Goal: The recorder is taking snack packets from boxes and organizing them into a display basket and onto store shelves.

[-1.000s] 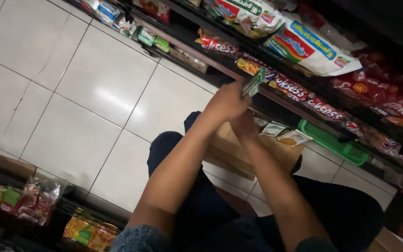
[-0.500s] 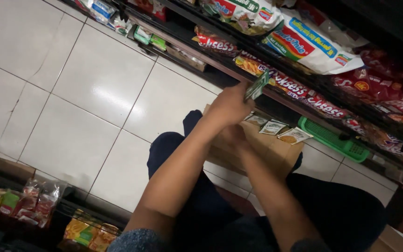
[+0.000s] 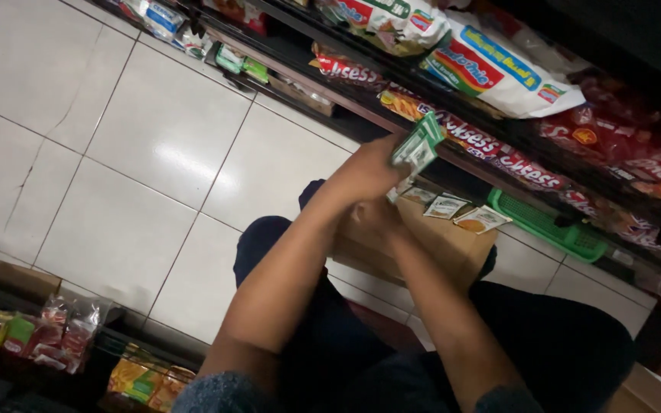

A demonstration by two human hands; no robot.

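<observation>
While your left hand [image 3: 365,174] gripped flat, glossy green sachets [image 3: 418,147] near the shelf [image 3: 392,122], your right hand [image 3: 376,222] rested on the brown cardboard box [image 3: 437,241]; its grip was unclear.

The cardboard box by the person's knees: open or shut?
Open. The cardboard box has its top uncovered, with small sachets lying loose inside at the rim; the right hand reaches over it.

White tiled floor [image 3: 162,145], green basket [image 3: 548,226] (low, right) — red snack packets [image 3: 499,153], shelf [image 3: 323,92]
</observation>
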